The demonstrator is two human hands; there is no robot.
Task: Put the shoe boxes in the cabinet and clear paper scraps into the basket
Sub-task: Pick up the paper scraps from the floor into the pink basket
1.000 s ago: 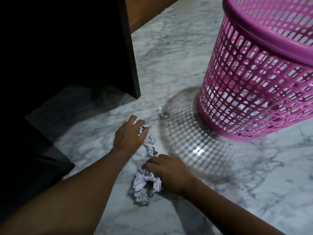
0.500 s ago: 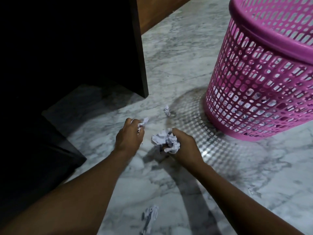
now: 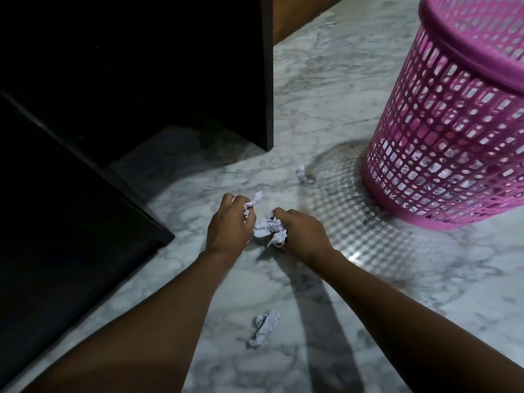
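**Both hands loaded, two scraps left on the floor**

We have both hands low over the marble floor [image 3: 326, 95], in front of the dark cabinet [image 3: 141, 66]. The left hand [image 3: 229, 222] has its fingers [image 3: 239, 201] curled round a small scrap [image 3: 255, 198], with a tail of paper poking out at the top. The right hand [image 3: 303, 234], just beside it, is clamped on a bigger paper wad [image 3: 269, 229].

The pink basket [image 3: 453, 137] stands upright, up and to the right. One loose scrap [image 3: 301, 173] lies between our hands and the basket, and a crumpled piece [image 3: 265, 326] lies nearer us, between the forearms. We cannot make out any shoe boxes in the dark area.

To do this well, we should press the small scrap into the wad and squeeze it tight, so one hand is free. That hand can pinch up the two strays. We then carry everything over the rim and let go inside rather than tossing it, since loose bits could scatter or slip through the mesh.
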